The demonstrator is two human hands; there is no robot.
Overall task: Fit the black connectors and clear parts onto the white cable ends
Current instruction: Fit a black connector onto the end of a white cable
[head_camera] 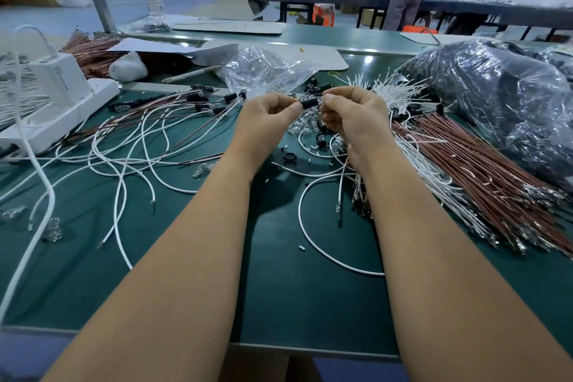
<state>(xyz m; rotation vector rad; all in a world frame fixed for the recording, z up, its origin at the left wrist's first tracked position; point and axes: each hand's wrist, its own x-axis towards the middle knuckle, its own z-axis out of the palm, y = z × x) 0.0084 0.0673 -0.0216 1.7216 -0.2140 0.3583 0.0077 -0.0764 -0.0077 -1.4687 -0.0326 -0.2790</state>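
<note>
Fitting is in progress: both hands are raised over the middle of the counter point(186, 288), working on one black connector point(310, 103) between them. The left hand point(266, 116) has its fingers curled, thumb and forefinger pinching the connector's left end. The right hand point(350, 112) is likewise curled, its fingertips closing on the connector's right end; whether it also holds a clear part or a cable end there cannot be told, as the fingers hide that side.

Judgement: this is the joining step for a single unit. The next move likely calls for a straight, aligned push along the connector's axis, with a firm pinch on both sides so the small piece does not twist or slip.

Supplies lie close. Loose clear parts point(299, 127) sit directly below the hands, more black connectors just beyond them. White cables point(400, 93) fan out right of the hands, beside brown wires point(465, 158). Finished cables point(173, 112) appear to lie to the left.
</note>
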